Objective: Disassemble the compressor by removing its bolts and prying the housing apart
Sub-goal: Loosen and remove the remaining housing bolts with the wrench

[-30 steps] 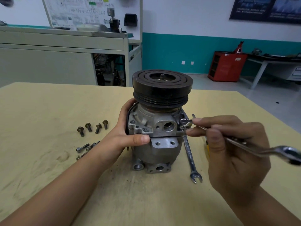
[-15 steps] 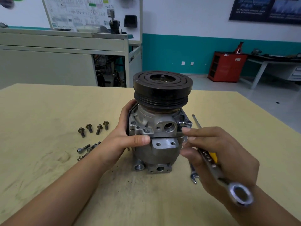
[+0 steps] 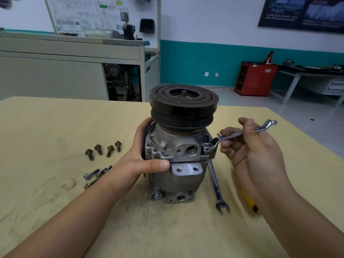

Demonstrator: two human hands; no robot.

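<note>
The grey compressor [image 3: 175,175] stands upright on the table [image 3: 55,127], its black pulley [image 3: 183,107] on top. My left hand [image 3: 141,161] grips the housing from the left, thumb across the seam at the front. My right hand [image 3: 249,148] holds a ring wrench [image 3: 234,135]; its ring end sits over a bolt [image 3: 207,146] on the housing's right flange, and the handle points up and to the right.
Several short bolts [image 3: 102,149] and three longer ones [image 3: 95,175] lie left of the compressor. A second wrench [image 3: 216,185] lies right of it, with a yellow-handled tool [image 3: 248,201] under my right forearm. Cabinets and a red cart [image 3: 255,79] stand beyond the table.
My right hand swung the wrench from pointing down toward me round to pointing up and right, and its ring end is back on the right flange bolt. The left hand has not moved.
</note>
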